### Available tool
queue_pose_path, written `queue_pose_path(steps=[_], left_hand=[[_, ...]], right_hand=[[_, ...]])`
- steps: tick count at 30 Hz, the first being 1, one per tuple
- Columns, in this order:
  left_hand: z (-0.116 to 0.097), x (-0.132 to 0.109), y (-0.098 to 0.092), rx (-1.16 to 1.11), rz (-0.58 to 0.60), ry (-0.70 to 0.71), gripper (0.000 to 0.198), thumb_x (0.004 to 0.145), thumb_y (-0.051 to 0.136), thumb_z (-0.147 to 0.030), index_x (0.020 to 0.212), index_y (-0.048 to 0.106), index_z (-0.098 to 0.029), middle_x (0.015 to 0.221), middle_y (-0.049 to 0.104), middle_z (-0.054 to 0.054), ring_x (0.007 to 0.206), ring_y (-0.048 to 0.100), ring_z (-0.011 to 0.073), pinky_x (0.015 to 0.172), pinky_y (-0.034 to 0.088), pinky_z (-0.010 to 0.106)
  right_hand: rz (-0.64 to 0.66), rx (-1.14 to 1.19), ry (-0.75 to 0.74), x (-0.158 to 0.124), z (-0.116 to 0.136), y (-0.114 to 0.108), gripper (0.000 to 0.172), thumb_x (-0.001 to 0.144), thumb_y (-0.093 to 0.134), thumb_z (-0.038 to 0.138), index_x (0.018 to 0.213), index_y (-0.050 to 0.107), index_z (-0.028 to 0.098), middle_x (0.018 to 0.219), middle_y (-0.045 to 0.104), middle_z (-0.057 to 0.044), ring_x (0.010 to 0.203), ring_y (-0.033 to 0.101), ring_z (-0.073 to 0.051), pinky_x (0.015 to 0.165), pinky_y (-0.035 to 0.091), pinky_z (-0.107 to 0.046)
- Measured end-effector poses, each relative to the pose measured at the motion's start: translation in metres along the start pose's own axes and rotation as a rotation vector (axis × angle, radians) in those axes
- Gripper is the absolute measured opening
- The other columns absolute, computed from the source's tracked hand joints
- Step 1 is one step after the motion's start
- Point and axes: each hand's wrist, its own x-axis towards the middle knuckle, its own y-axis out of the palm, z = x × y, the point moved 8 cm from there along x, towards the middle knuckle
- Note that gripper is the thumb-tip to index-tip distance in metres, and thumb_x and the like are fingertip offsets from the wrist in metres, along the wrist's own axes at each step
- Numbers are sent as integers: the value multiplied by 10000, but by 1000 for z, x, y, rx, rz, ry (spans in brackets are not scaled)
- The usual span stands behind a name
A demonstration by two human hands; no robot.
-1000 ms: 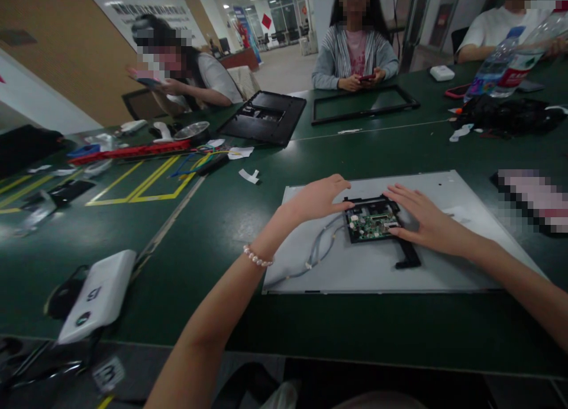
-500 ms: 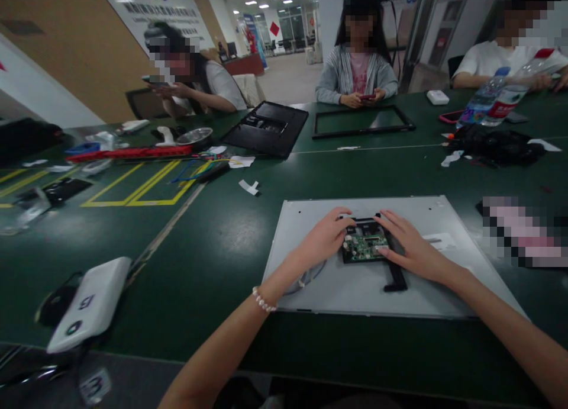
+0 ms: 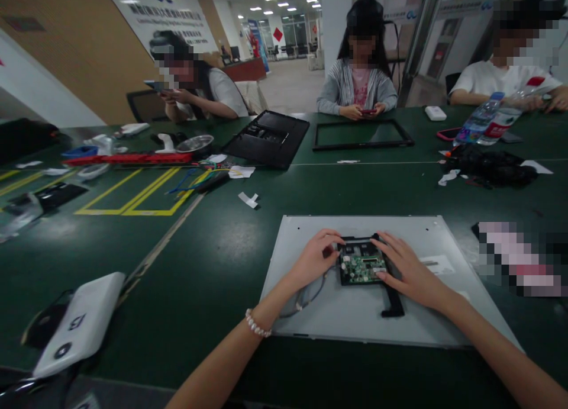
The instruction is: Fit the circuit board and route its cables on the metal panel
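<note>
A green circuit board (image 3: pixel 362 269) in a black bracket (image 3: pixel 392 302) lies on the back of a grey flat panel (image 3: pixel 337 320). My left hand (image 3: pixel 314 256) is at the bracket's upper left corner, its fingers bent and closed on that edge. From the other side, my right hand (image 3: pixel 410 273) grips the bracket, with the fingers at its upper right corner and the thumb on the board's right edge. Left of the board, a thin grey cable (image 3: pixel 314 296) curves over the panel, partly behind my left wrist.
Beyond the panel lie a black frame (image 3: pixel 364 145) and a black plastic cover (image 3: pixel 270 138). A white power bank (image 3: pixel 82 323) is at left, bottles (image 3: pixel 481 122) at right. Loose wires (image 3: pixel 195 181) and paper scraps (image 3: pixel 248 200) lie on the green table (image 3: pixel 213 290). Three people sit opposite.
The view has tilted up, so the table things appear lower. My left fingers have drawn back slightly left and curled at the bracket's corner. My right hand keeps its place on the bracket.
</note>
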Motion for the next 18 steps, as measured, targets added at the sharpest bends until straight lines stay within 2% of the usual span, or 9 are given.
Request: queue_pose_path(steps=[2,5,8,10,12,15,18], left_hand=[[1,-1,3,1,21,-8,268,822,539,-83,1033,634,-219,1195,563,52,737,588,97,722,536,282],[-5,-1,5,41,47,3,279,823,533,-72,1047,622,-211,1230,545,59,732,591,93,744,543,288],[-18,-1,3,148,70,65,302,846,523,-80,1108,605,-205,1284,526,84,1012,608,158,926,513,344],[-29,-4,2,251,108,128,347,879,552,-165,1223,562,-215,1391,468,108,1271,480,221,1075,414,414],[-38,-8,5,356,172,184,523,879,611,-311,1372,458,-225,1522,333,132,1419,298,276,1153,303,475],[-45,-13,15,469,263,256,775,842,655,-456,1492,303,-224,1610,139,145,1484,108,316,1192,195,509],[-48,-17,26,498,313,300,754,881,601,-452,1518,247,-259,1624,114,110,1492,95,281,1207,156,487]], right_hand=[[-2,19,14,0,0,-2,691,926,489,489,1524,163,375,1567,282,-86,1435,274,-314,1147,269,-573],[-4,34,39,0,-1,-5,708,909,512,500,1518,181,361,1532,313,-98,1406,317,-316,1137,300,-553],[-1,34,45,-1,-1,-7,710,902,522,498,1514,195,350,1512,328,-99,1393,330,-314,1133,310,-545],[-1,30,39,-1,-1,-8,711,900,527,485,1514,197,342,1508,330,-98,1390,331,-308,1135,312,-536],[-4,25,31,-1,-1,-9,710,901,531,473,1513,201,333,1501,335,-99,1387,336,-302,1137,310,-530],[-7,19,23,-1,-1,-11,701,901,532,469,1510,219,322,1486,352,-101,1378,349,-300,1132,321,-525],[-8,14,19,-2,0,-14,703,897,536,471,1510,228,319,1481,360,-103,1373,359,-302,1127,334,-516]])
